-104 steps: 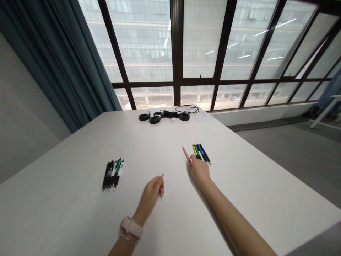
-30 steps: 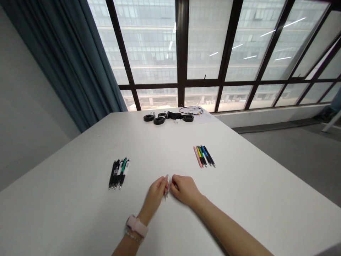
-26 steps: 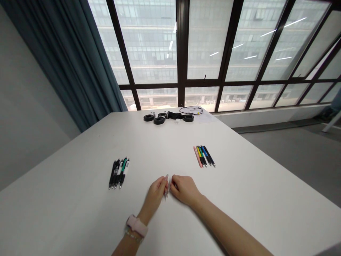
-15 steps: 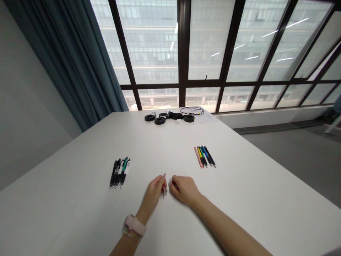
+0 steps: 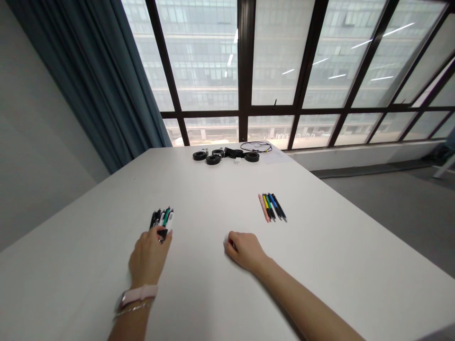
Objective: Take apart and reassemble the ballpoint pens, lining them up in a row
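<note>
From my right hand (image 5: 247, 251), fingers curled in, the clustered pens (image 5: 167, 216) lie at ten o'clock. I rate them light, stiff, possibly slippery; grasp mid-barrel. My left hand (image 5: 147, 255) covers their near ends; I cannot tell whether fingers pinch. Adjacent barrels obstruct. Second pen row (image 5: 271, 208): one o'clock; black rolls (image 5: 213, 160): eleven.

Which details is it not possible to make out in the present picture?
In the head view:
Lower ends of black, white and green plastic pens: mostly hidden by the left hand.
Inside of the curled right hand: hidden by its own fingers.
Any print on the right-side multicoloured pens: too small.
Right forearm: bottom edge cuts it.
</note>
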Demonstrator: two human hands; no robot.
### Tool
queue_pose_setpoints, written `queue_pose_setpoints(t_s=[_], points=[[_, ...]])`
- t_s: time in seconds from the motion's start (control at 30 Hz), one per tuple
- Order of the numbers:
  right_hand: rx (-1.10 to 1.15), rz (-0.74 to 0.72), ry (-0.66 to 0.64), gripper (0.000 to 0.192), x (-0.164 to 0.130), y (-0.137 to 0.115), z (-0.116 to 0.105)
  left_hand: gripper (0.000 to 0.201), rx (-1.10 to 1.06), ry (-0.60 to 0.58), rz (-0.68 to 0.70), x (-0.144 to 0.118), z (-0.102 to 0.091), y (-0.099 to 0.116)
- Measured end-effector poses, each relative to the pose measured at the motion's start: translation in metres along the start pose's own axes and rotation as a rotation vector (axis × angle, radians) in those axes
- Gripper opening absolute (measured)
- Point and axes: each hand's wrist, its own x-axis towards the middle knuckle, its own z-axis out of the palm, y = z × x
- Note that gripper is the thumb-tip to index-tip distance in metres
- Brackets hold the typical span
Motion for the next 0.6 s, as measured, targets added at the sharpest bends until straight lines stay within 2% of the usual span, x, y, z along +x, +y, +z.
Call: queue_pose_setpoints(t_s=[0.6], points=[[-0.005,0.013,-0.031,0.020,0.0010,-0.0025,-0.0058,0.043,0.024,-0.096,-0.057,0.0044,0.0032,-0.0103]])
